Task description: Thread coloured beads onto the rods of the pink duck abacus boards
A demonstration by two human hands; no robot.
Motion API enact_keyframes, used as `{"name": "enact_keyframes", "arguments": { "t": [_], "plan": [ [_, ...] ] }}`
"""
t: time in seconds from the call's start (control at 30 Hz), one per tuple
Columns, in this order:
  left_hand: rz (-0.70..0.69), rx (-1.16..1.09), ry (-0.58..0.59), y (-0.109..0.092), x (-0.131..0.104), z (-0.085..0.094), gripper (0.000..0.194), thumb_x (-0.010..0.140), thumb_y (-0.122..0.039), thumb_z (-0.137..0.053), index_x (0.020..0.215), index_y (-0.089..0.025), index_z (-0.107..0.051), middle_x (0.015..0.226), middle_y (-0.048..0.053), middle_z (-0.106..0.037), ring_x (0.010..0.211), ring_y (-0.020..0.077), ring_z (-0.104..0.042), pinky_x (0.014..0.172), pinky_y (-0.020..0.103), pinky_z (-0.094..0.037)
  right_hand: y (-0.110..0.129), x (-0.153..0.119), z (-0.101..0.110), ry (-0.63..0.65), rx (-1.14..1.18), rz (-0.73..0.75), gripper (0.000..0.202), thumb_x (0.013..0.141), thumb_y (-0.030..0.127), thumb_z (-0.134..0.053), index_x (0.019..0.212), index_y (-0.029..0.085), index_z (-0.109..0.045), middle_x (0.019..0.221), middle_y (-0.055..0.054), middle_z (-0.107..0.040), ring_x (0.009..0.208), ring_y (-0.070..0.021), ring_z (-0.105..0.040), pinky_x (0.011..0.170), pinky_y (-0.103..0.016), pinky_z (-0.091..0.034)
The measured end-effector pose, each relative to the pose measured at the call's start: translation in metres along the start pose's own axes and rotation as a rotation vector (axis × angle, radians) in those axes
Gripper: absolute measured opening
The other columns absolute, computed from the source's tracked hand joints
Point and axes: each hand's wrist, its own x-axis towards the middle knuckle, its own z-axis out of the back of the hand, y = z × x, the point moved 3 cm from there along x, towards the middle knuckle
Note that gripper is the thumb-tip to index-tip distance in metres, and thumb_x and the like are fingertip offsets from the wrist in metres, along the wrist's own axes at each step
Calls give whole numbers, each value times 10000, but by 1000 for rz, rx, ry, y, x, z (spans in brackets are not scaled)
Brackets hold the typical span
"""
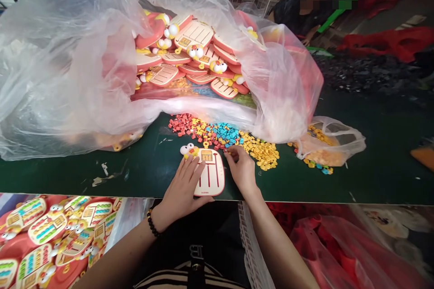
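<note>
Board (pixel 219 180) flat on table (pixel 142 171), below the beads (pixel 266 152); visible slots bare. My left fingers (pixel 186 170) are spread open over its left side, steadying it, gripping nothing. My right fingers (pixel 233 151) are nearly pinched at the pile's edge; can't tell if they hold a bead. Pieces this small call for a light, narrow pinch, I judge.

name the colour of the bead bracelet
The bracelet is black, seen best in the head view.
</note>
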Motion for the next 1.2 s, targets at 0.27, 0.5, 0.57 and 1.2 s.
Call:
{"name": "enact_keyframes", "arguments": {
  "t": [0.27, 0.5, 0.57, 1.2],
  "plan": [
    [16, 14, -32, 0, -2, -2, 705, 791, -538, -632, 1328, -121, -443, 1393, 201, -452, 1364, 350, -343, 1134, 564, -264, 33, 3, -21, 73, -50, 309, 289, 968, 276, -433, 991, 194, -708, 1050, -83, -737, 967, -205, -666, 866, -353, -498],
    [37, -21, -20, 1, -2, -2, 735, 796, -531, -628, 1344, -99, -398, 1395, 202, -464, 1356, 333, -367, 1128, 538, -300, 39, -21, -16, 110, -368, 341, 381, 974, 295, -430, 1278, 113, -570, 1248, -156, -641, 1170, -252, -593, 990, -416, -368],
    [37, -35, -24, 1, -2, -3, 730, 799, -521, -630, 1353, -114, -386, 1406, 201, -454, 1359, 337, -365, 1125, 546, -304, 40, -26, -15, 136, -388, 335, 414, 970, 309, -434, 1313, 102, -535, 1273, -161, -623, 1203, -260, -570, 997, -416, -362],
    [80, -127, 0, 4, -1, -2, 981, 741, -540, -689, 1480, -162, -167, 1444, 175, -432, 1379, 337, -342, 1114, 522, -318, 33, -1, -1, 53, 88, 265, 289, 903, 173, -444, 989, 226, -715, 974, -47, -745, 944, -203, -652, 866, -363, -501]
  ]
}}
